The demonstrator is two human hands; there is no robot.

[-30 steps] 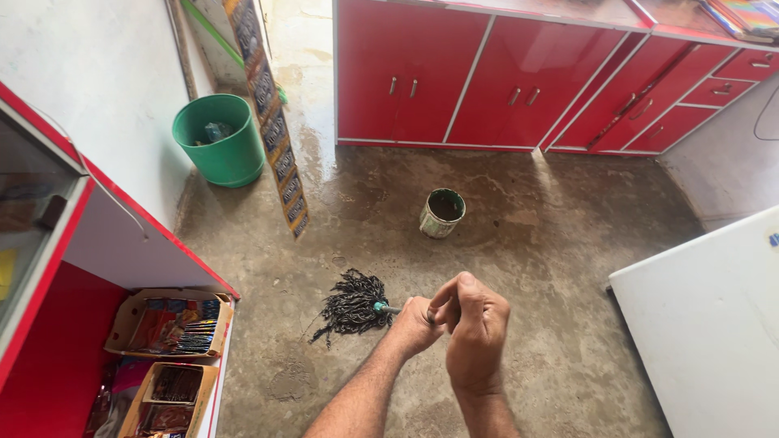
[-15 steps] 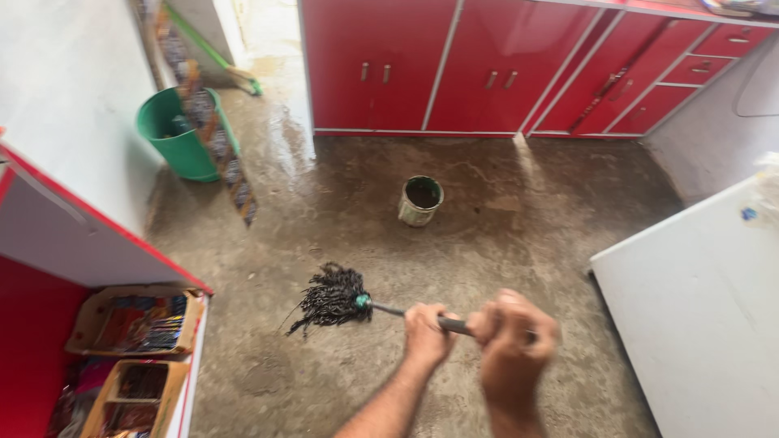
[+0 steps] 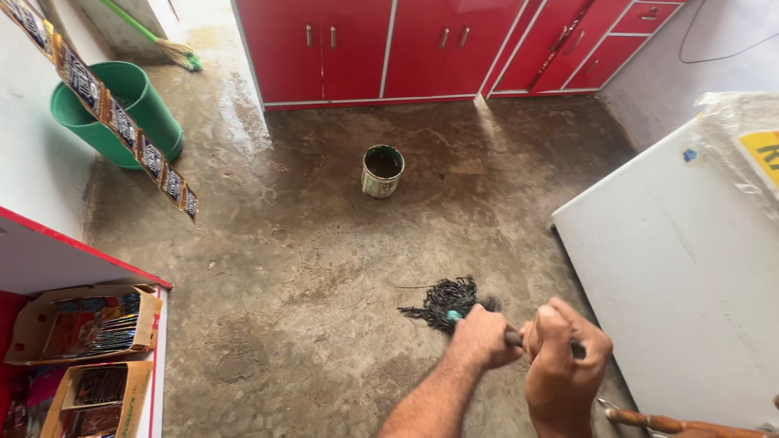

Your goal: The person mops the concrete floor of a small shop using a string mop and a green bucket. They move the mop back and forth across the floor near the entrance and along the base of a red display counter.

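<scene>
Mop (image 3: 445, 300) on concrete floor (image 3: 308, 243); left hand (image 3: 482, 337), right hand (image 3: 564, 357) both grip handle

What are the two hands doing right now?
Left hand: closed around the mop handle, near the mop head.
Right hand: closed around the same handle, farther back.

The floor (image 3: 308, 243) is rough, matt concrete, darker where damp. The mop (image 3: 446, 302) has stringy black yarn (wet-looking) on a dark handle. Cabinets (image 3: 357, 49) are glossy red with metal pulls; the bin (image 3: 114, 113) is smooth green plastic; the boxes (image 3: 81, 324) are cardboard.
</scene>
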